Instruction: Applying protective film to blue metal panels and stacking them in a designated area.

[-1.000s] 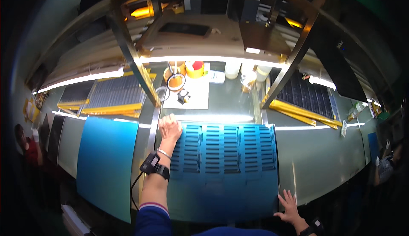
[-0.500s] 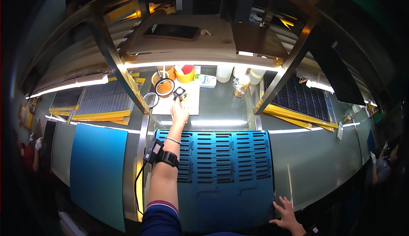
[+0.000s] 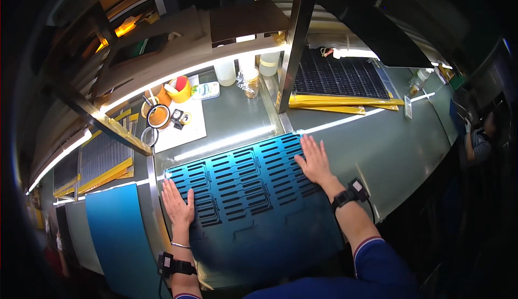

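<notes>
likely steadying blue slotted sheet (image 3: 259,202), 6 o'clock | left hand (image 3: 178,206) 9 o'clock, right hand (image 3: 316,162) 2 o'clock at its edges (fingers straight, thumbs apart, nothing clamped) | next probably calls for even alignment

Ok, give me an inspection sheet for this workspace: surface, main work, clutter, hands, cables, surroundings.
Surface: grey bench, brightly lit beyond the work.
Main work: patterned blue sheet, lying flat with dark slot-like marks.
Clutter: white paper, yellow tub and white bottle, all beyond the sheet.
Hands: left hand at the sheet's left edge, right hand at its far right corner; fingers extended.
Cables: thin black cable by the left wrist.
Surroundings: plain blue sheet to the left; yellow-edged panels and a co-worker to the right.
</notes>
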The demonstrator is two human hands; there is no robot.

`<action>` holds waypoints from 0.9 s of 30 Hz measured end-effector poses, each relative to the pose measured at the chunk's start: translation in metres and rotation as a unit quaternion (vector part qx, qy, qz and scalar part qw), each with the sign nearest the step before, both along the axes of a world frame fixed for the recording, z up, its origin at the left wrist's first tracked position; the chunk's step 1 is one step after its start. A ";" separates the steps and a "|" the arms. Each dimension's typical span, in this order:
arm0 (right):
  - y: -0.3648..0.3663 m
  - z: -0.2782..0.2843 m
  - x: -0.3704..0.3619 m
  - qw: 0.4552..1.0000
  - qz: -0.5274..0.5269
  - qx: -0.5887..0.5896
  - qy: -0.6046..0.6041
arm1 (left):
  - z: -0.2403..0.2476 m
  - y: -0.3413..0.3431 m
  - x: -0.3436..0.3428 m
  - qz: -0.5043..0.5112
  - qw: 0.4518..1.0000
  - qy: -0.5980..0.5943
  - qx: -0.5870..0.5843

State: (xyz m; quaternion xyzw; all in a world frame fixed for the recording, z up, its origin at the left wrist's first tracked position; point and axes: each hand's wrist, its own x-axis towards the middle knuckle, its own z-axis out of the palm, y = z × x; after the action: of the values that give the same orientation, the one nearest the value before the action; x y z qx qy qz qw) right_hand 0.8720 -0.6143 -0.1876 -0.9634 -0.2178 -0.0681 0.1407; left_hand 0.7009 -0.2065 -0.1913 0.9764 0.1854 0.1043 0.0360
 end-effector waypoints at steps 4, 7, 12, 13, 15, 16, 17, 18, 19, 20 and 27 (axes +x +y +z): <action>0.002 0.005 -0.007 0.998 -0.042 -0.019 0.031 | 0.004 0.003 -0.003 0.012 0.999 -0.005 -0.035; -0.002 0.005 -0.026 0.989 -0.124 -0.028 0.080 | -0.005 0.024 -0.015 -0.011 0.981 -0.030 -0.194; -0.050 0.020 -0.195 0.998 -0.054 0.031 0.016 | 0.029 -0.037 -0.175 -0.068 0.988 -0.078 -0.113; -0.066 0.018 -0.237 0.998 -0.059 0.026 0.023 | 0.025 -0.053 -0.216 -0.070 0.989 -0.068 -0.108; -0.089 0.014 -0.300 0.993 -0.094 0.000 0.076 | 0.001 -0.075 -0.286 -0.071 0.991 0.007 -0.116; -0.094 0.015 -0.319 0.987 -0.119 -0.025 0.104 | 0.005 -0.087 -0.304 -0.063 0.991 0.025 -0.114; -0.095 0.016 -0.323 0.987 -0.116 -0.029 0.110 | 0.007 -0.089 -0.310 -0.065 0.990 0.014 -0.122; -0.091 0.018 -0.319 0.987 -0.121 -0.017 0.101 | 0.014 -0.088 -0.310 -0.066 0.990 0.004 -0.128; -0.089 0.019 -0.316 0.987 -0.131 -0.008 0.089 | 0.020 -0.086 -0.309 -0.065 0.989 0.008 -0.131; -0.090 0.014 -0.314 0.987 -0.130 -0.012 0.090 | 0.023 -0.082 -0.304 -0.084 0.992 -0.017 -0.088; -0.034 0.037 -0.334 0.996 -0.010 0.088 0.016 | -0.019 -0.066 -0.322 0.245 0.757 -0.199 -0.573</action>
State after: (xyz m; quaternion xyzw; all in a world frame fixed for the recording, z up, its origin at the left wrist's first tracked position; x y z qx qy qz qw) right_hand 0.5377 -0.6485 -0.1507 -0.9502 -0.1993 -0.0731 0.2281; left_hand 0.3792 -0.2724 -0.2099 0.6521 0.4316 0.1762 0.5978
